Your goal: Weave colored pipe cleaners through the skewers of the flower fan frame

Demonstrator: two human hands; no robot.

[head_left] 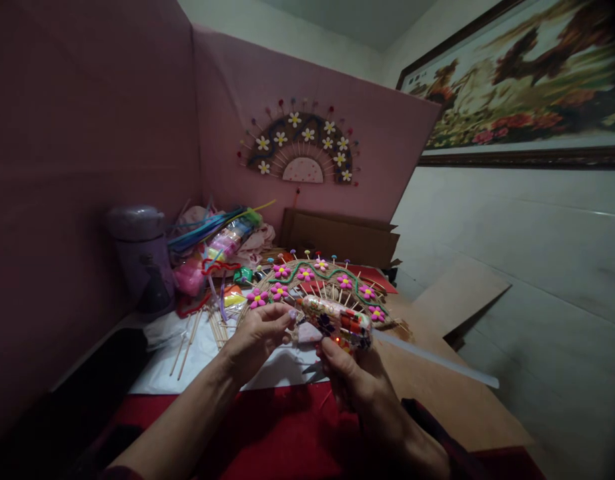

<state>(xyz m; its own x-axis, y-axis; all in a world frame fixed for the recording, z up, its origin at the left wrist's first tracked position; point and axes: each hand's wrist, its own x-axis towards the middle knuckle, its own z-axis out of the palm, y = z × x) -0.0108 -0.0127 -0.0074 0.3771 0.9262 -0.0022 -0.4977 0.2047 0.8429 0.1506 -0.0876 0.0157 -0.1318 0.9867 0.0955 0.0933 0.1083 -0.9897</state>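
Note:
My right hand [357, 380] is wrapped round the grip of a patterned hot glue gun [337, 313]. A small red light glows on its side and a long translucent glue stick [437, 359] juts from its back. The nozzle points left, at my left hand [265, 327], whose thumb and fingertips pinch a small pale purple ball [292, 315]. Just behind both hands a twine-wrapped fan [323, 272] leans, with pink flowers, a green wavy line and ball-tipped sticks along its edge. The hands and glue gun hide its lower middle. Scissors [315, 372] lie partly under my right hand.
A similar fan with white flowers [308, 135] hangs on the pink panel. At left stand a purple bottle [142, 260], pipe cleaners [207, 230], bagged coloured clay [230, 241] and loose wooden sticks [189, 343]. Cardboard [337, 237] leans behind; more cardboard [462, 393] lies right.

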